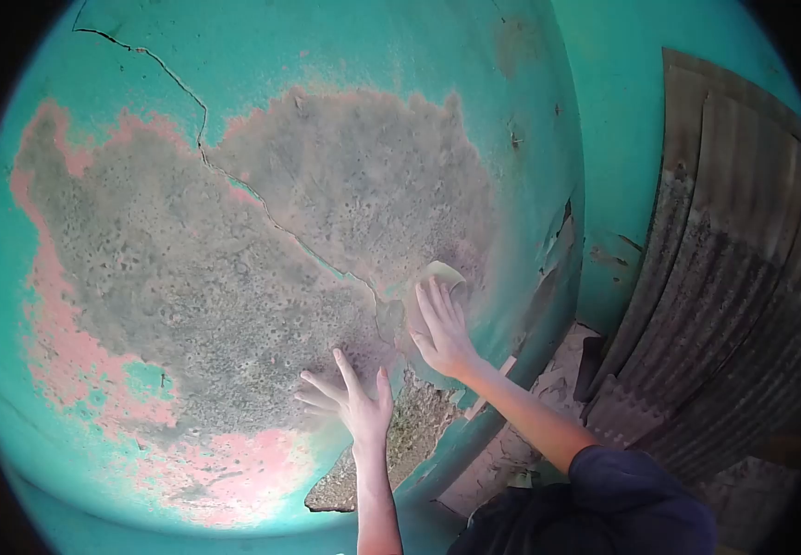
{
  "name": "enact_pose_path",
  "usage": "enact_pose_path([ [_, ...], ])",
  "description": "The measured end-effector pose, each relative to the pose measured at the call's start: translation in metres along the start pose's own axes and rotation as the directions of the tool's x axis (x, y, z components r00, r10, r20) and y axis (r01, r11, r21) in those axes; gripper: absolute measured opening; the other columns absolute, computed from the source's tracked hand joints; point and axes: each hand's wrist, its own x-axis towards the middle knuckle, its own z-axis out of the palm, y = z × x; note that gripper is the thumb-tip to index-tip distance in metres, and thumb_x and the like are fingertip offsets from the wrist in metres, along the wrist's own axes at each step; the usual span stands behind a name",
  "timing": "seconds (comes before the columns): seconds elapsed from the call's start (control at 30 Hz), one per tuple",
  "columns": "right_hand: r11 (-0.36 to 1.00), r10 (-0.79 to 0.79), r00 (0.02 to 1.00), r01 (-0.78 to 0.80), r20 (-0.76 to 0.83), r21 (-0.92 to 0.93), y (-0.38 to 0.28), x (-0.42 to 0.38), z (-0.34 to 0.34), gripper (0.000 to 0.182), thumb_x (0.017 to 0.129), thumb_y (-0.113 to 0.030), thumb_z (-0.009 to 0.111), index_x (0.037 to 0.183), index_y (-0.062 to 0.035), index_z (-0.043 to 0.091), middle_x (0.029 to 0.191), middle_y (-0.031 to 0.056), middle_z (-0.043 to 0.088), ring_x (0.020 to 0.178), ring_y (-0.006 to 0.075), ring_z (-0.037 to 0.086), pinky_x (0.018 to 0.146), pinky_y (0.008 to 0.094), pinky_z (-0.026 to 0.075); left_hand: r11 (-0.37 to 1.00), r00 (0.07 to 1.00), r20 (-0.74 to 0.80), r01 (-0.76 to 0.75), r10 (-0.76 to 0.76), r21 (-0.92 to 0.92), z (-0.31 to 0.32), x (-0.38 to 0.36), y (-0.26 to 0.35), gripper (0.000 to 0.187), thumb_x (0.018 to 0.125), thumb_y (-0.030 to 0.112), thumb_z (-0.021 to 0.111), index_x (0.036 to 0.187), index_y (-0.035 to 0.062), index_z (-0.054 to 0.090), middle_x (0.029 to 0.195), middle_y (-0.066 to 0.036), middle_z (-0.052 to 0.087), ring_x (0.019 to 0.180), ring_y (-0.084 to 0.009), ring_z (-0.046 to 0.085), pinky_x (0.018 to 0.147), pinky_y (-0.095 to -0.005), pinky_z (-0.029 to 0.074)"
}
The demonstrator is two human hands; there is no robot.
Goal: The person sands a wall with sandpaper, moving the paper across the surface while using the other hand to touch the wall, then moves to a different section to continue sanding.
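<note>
At the bottom centre of the frame, the left hand [352, 400] lies flat on a turquoise wall [345, 55], fingers spread and holding nothing. Just right and slightly higher, the right hand [439, 328] presses a pale, curled sheet of sandpaper [444, 274] against the wall, fingers extended over it. The paint has peeled across the middle, baring a rough grey patch [234, 268] with pink edges; a crack [188, 102] runs from upper left down toward the hands. The wall's corner edge falls right of the hands; beyond, corrugated metal sheets [724, 277] lean at far right.
</note>
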Motion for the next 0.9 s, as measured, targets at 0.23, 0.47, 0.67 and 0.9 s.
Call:
enact_pose_path([
  [0.23, 0.991, 0.040, 0.993, -0.054, -0.112, -0.126, -0.019, 0.106, -0.066, 0.081, 0.099, -0.041, 0.059, 0.163, -0.0096, 0.020, 0.166, 0.0261, 0.019, 0.152, 0.0497, 0.017, 0.116, 0.0677, 0.019, 0.965, 0.982, -0.073, -0.186, 0.176, -0.186, -0.049, 0.080, 0.056, 0.077, 0.094, 0.048, 0.064, 0.161, 0.0234, 0.033, 0.168, -0.027, 0.000, 0.150, -0.0588, -0.011, 0.112, -0.0777, -0.001],
  [0.47, 0.952, -0.011, 1.000, 0.010, -0.002, -0.306, -0.002, 0.067, -0.056, 0.079, 0.099, -0.044, 0.058, 0.161, -0.0093, 0.025, 0.166, 0.0254, 0.021, 0.151, 0.0487, 0.021, 0.114, 0.0689, 0.020, 0.992, 0.989, -0.081, -0.121, 0.123, 0.024, -0.032, 0.111, 0.088, 0.078, 0.095, 0.059, 0.056, 0.162, 0.0292, 0.029, 0.169, -0.024, 0.002, 0.148, -0.0615, -0.011, 0.108, -0.0820, -0.003],
  [0.67, 0.973, -0.040, 0.999, 0.035, -0.018, -0.230, -0.013, 0.093, -0.076, 0.082, 0.096, -0.046, 0.061, 0.161, -0.0091, 0.026, 0.165, 0.0255, 0.022, 0.150, 0.0491, 0.023, 0.114, 0.0703, 0.020, 0.984, 0.977, -0.146, -0.138, 0.154, 0.115, -0.019, 0.112, 0.087, 0.084, 0.093, 0.066, 0.055, 0.163, 0.0282, 0.027, 0.169, -0.024, 0.004, 0.148, -0.0616, -0.010, 0.108, -0.0818, -0.005],
  [0.9, 0.950, -0.064, 0.998, 0.062, 0.002, -0.306, -0.015, 0.110, -0.088, 0.084, 0.094, -0.047, 0.063, 0.161, -0.0102, 0.027, 0.165, 0.0245, 0.023, 0.151, 0.0486, 0.023, 0.113, 0.0718, 0.020, 0.982, 0.974, -0.160, -0.141, 0.160, 0.122, -0.016, 0.110, 0.087, 0.086, 0.092, 0.067, 0.056, 0.162, 0.0266, 0.029, 0.169, -0.025, 0.005, 0.148, -0.0613, -0.009, 0.108, -0.0818, -0.005],
])
